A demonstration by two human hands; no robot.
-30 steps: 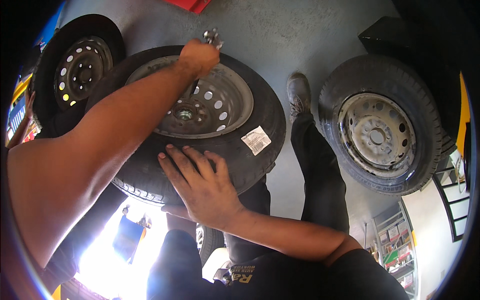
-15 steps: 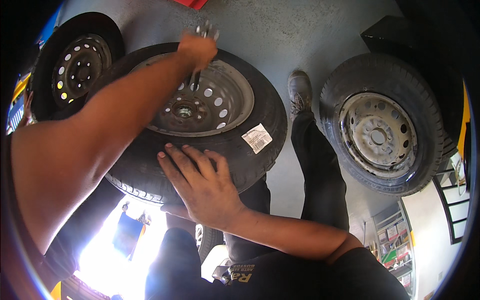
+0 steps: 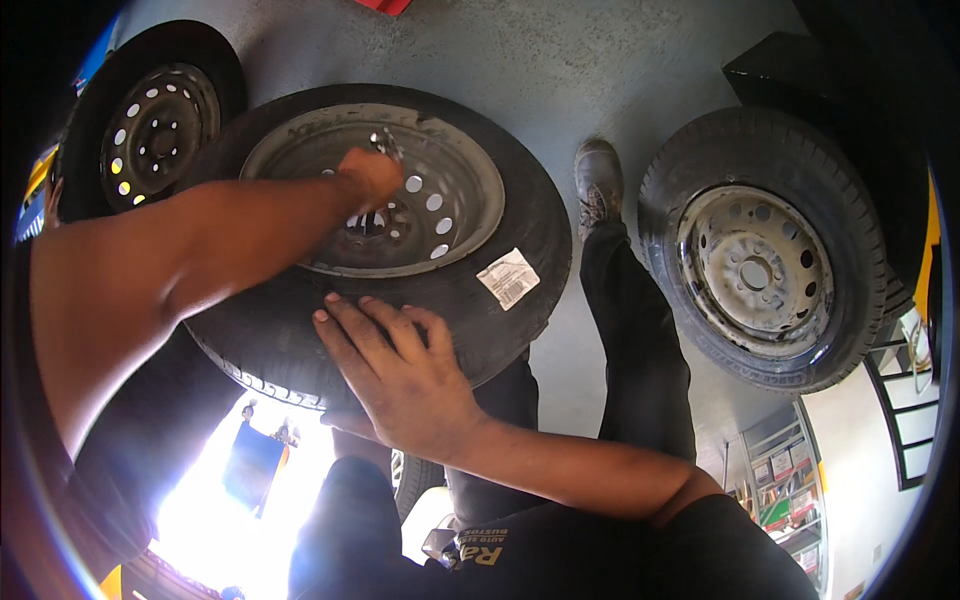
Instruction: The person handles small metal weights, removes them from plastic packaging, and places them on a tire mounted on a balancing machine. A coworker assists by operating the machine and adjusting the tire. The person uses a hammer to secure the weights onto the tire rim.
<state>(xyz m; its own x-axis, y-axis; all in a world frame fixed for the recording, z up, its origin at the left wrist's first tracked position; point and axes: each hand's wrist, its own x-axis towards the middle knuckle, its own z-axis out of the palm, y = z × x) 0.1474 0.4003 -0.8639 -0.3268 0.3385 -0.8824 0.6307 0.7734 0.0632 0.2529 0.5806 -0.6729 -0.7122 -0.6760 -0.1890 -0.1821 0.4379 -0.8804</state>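
Observation:
A tyre on a steel wheel rim (image 3: 470, 220) lies tilted in front of me, its rim facing up. My left hand (image 3: 372, 178) is closed in a fist over the rim's middle, beside the hub hole. It grips a shiny-headed metal hand tool (image 3: 384, 143), whose head sticks out above the fist; the lower end is partly hidden by the hand. My right hand (image 3: 410, 380) lies with fingers spread on the near sidewall and holds nothing. A white paper label (image 3: 509, 279) is stuck to the sidewall right of that hand.
A second tyre with a dark steel wheel (image 3: 150, 120) stands at the far left. Another tyre with a pale, dirty steel rim (image 3: 757, 270) is at the right. Between them is a boot (image 3: 598, 180) on the grey floor (image 3: 520, 60). Shelving (image 3: 785, 480) is at lower right.
My left hand has come down with the tool from above the far rim edge to near the hub hole. My right hand stays on the sidewall.

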